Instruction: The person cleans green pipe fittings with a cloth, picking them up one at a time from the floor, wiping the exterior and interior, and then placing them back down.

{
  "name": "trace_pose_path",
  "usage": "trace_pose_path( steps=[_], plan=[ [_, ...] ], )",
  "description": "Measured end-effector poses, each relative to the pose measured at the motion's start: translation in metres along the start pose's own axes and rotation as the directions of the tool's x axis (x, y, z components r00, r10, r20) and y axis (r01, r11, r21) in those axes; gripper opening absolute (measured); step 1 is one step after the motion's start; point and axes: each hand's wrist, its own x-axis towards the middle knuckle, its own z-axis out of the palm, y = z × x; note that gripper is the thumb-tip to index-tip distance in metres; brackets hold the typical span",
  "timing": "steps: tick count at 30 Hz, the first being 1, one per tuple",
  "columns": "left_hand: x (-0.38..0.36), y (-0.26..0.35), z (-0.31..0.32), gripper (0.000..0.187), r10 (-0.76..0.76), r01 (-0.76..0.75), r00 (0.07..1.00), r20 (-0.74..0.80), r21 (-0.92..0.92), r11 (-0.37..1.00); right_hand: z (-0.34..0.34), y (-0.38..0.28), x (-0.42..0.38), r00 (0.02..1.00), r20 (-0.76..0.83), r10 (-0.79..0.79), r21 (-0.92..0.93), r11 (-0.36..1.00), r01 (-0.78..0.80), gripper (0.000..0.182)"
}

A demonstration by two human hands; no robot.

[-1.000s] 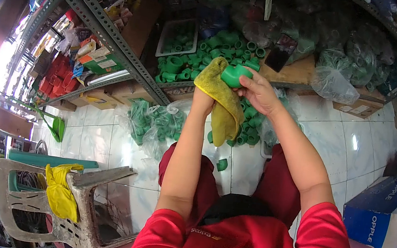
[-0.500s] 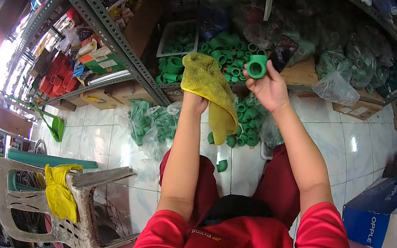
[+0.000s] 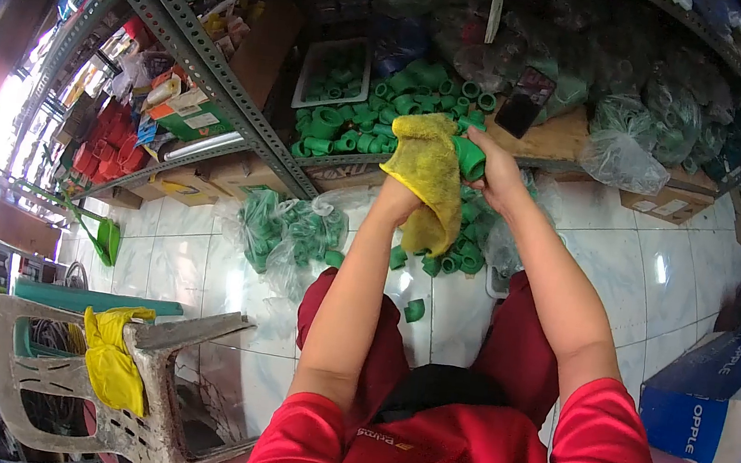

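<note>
My right hand [image 3: 495, 171] grips a green pipe tee [image 3: 468, 158] in front of the shelf. Over my left hand [image 3: 400, 200] drapes a yellow cloth [image 3: 427, 160], which hides most of the fingers; the cloth presses against the tee's left side. Behind both hands, many green pipe fittings [image 3: 416, 84] lie heaped on the shelf. More fittings [image 3: 471, 244] are piled on the floor below my hands, and a single green elbow [image 3: 414, 310] sits apart on the tiles between my knees.
A phone [image 3: 526, 103] rests on cardboard on the shelf. Bagged fittings [image 3: 282, 235] lie on the floor at left. A worn plastic chair [image 3: 157, 390] with a yellow cloth stands at lower left, a blue box [image 3: 706, 402] at right. A metal shelf post [image 3: 198, 53] rises at left.
My left hand has moved right with the cloth, bringing it against the tee. My right hand has lowered slightly and turned the tee, uncovering the phone behind.
</note>
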Motion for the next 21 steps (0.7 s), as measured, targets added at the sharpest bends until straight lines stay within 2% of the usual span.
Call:
trace_pose_path(
  steps=[1, 2, 3, 4, 5, 6, 7, 8, 9, 10, 11, 12, 13, 14, 15, 16, 17, 18, 19, 20, 21],
  plan=[
    [0.0, -0.002, 0.002, 0.037, 0.016, -0.016, 1.0, 0.002, 0.048, 0.999, 0.007, -0.006, -0.007, 0.994, -0.1, -0.042, -0.135, 0.99, 0.028, 0.024],
    [-0.001, -0.003, 0.003, 0.037, 0.013, -0.013, 1.0, 0.002, 0.048, 0.999, 0.004, -0.001, -0.004, 0.994, -0.1, -0.04, -0.134, 0.991, 0.026, 0.024],
    [0.0, -0.003, 0.003, 0.036, 0.061, -0.059, 0.998, -0.01, 0.16, 0.985, 0.0, 0.007, 0.002, 0.964, -0.052, -0.262, -0.396, 0.891, 0.22, 0.026],
    [0.001, -0.003, 0.003, 0.035, 0.111, -0.102, 0.994, -0.018, 0.271, 0.957, -0.002, 0.01, 0.006, 0.891, 0.054, -0.451, -0.615, 0.688, 0.386, 0.028],
    [0.004, -0.01, -0.002, 0.035, 0.11, -0.101, 0.994, -0.021, 0.27, 0.958, 0.004, 0.004, -0.004, 0.911, 0.066, -0.407, -0.718, 0.615, 0.327, 0.036],
    [0.011, -0.021, -0.009, 0.033, 0.239, -0.206, 0.971, -0.02, 0.445, 0.872, 0.007, 0.005, -0.007, 0.911, 0.066, -0.406, -0.718, 0.615, 0.326, 0.036],
    [0.016, -0.028, -0.013, 0.031, 0.362, -0.293, 0.932, 0.007, 0.602, 0.743, 0.011, 0.007, -0.01, 0.857, 0.117, -0.501, -0.743, 0.528, 0.41, 0.039],
    [0.018, -0.027, -0.013, 0.031, 0.362, -0.293, 0.932, 0.006, 0.601, 0.744, 0.021, 0.004, -0.016, 0.792, 0.172, -0.586, -0.761, 0.431, 0.484, 0.043],
    [0.019, -0.027, -0.012, 0.028, 0.351, -0.263, 0.93, -0.107, 0.473, 0.841, 0.029, -0.004, -0.025, 0.941, 0.008, -0.338, -0.596, 0.754, 0.276, 0.048],
    [0.02, -0.026, -0.011, 0.025, 0.32, -0.24, 0.922, -0.216, 0.329, 0.913, 0.024, -0.007, -0.022, 0.941, 0.008, -0.338, -0.596, 0.754, 0.276, 0.048],
    [0.017, -0.024, -0.012, 0.022, 0.302, -0.193, 0.918, -0.256, 0.375, 0.907, 0.014, -0.014, -0.018, 0.996, 0.065, -0.065, -0.535, 0.84, 0.09, 0.05],
    [0.015, -0.022, -0.013, 0.022, 0.3, -0.192, 0.919, -0.254, 0.375, 0.907, 0.006, -0.018, -0.015, 0.968, 0.139, 0.207, -0.484, 0.868, -0.116, 0.051],
    [0.015, -0.02, -0.015, 0.022, 0.259, -0.17, 0.943, -0.207, 0.369, 0.914, 0.003, -0.022, -0.016, 0.959, 0.153, 0.237, -0.437, 0.887, -0.149, 0.052],
    [0.015, -0.019, -0.015, 0.022, 0.221, -0.15, 0.962, -0.161, 0.364, 0.919, 0.0, -0.02, -0.016, 0.96, 0.152, 0.236, -0.436, 0.887, -0.149, 0.052],
    [0.017, -0.02, -0.015, 0.022, 0.221, -0.15, 0.962, -0.16, 0.365, 0.919, -0.002, -0.015, -0.014, 0.969, 0.201, 0.142, -0.438, 0.898, -0.041, 0.049],
    [0.018, -0.024, -0.014, 0.021, 0.13, -0.117, 0.982, -0.134, 0.104, 0.988, -0.003, -0.012, -0.013, 0.967, 0.251, 0.05, -0.433, 0.899, 0.066, 0.047],
    [0.019, -0.027, -0.013, 0.021, 0.051, -0.064, 0.995, -0.086, -0.165, 0.984, -0.003, -0.01, -0.012, 0.966, 0.253, 0.052, -0.434, 0.899, 0.065, 0.047],
    [0.019, -0.029, -0.016, 0.021, 0.048, -0.062, 0.995, -0.089, -0.165, 0.984, -0.002, -0.008, -0.011, 0.96, 0.277, -0.05, -0.492, 0.851, 0.187, 0.045],
    [0.018, -0.03, -0.019, 0.021, -0.093, 0.084, 0.996, -0.013, -0.328, 0.941, -0.001, -0.006, -0.01, 0.94, 0.307, -0.152, -0.542, 0.784, 0.304, 0.044],
    [0.018, -0.03, -0.022, 0.021, -0.217, 0.232, 0.972, 0.085, -0.469, 0.852, 0.0, -0.005, -0.01, 0.94, 0.307, -0.151, -0.541, 0.784, 0.303, 0.044],
    [0.02, -0.034, -0.026, 0.022, -0.23, 0.267, 0.964, 0.136, -0.504, 0.821, 0.002, -0.005, -0.009, 0.88, 0.38, -0.284, -0.541, 0.704, 0.461, 0.045]
  ],
)
